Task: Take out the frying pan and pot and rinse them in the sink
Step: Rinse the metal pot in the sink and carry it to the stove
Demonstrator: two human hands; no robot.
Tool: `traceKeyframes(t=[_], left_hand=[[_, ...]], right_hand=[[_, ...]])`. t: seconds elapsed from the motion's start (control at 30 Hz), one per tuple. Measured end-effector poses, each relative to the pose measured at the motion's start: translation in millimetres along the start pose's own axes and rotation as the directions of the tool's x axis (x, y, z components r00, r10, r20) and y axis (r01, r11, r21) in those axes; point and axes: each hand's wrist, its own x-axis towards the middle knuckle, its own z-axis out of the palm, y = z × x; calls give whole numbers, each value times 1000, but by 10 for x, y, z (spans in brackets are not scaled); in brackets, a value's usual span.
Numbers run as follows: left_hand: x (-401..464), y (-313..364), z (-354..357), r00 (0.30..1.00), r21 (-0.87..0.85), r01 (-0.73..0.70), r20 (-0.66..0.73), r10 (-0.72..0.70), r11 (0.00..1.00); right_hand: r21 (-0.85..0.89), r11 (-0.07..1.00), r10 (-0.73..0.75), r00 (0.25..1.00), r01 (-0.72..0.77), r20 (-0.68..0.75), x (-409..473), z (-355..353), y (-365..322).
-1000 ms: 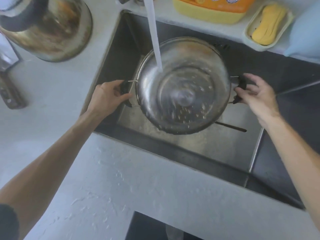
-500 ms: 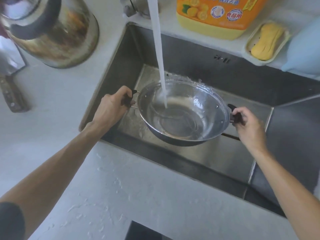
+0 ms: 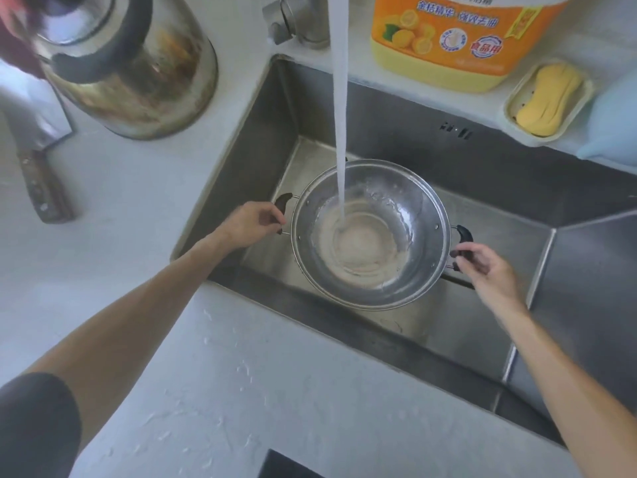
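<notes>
A steel pot [image 3: 406, 281] with two black side handles sits upright low in the steel sink [image 3: 255, 139]. Water [image 3: 339, 98] streams from the tap [image 3: 296, 19] into the pot's bowl, where cloudy water pools. My left hand [image 3: 250, 224] grips the pot's left handle. My right hand [image 3: 482, 267] pinches the right handle with its fingers. A thin dark handle of something shows under the pot at the right; the rest is hidden. No frying pan is clearly in view.
A large steel kettle [image 3: 127, 63] stands on the white counter [image 3: 241, 391] at the back left, a cleaver [image 3: 38, 160] beside it. Behind the sink are an orange detergent jug [image 3: 458, 36], a yellow soap in a dish [image 3: 548, 98] and a pale blue object [image 3: 613, 122].
The pot has gone from tilted, mouth toward me, to upright and lower in the sink. Both hands followed on the handles. Water now collects in its bottom.
</notes>
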Motion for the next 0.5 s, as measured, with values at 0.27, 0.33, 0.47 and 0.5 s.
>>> traceKeyframes(t=[0.27,0.33,0.47,0.5], left_hand=[[147,-100,45,987,258,43,137,-80,965],[153,3,-64,994,249,45,88,-69,968],[71,589,-536,836,-82,-275,-512,197,958],[72,730,-650,770,-111,-355,-598,223,928]], right_hand=[[-4,998,64,998,-65,-11,39,118,217],[11,998,62,998,-62,-12,55,117,230],[-7,997,79,997,-79,-10,63,96,243],[-11,997,79,997,-79,-14,66,99,240]])
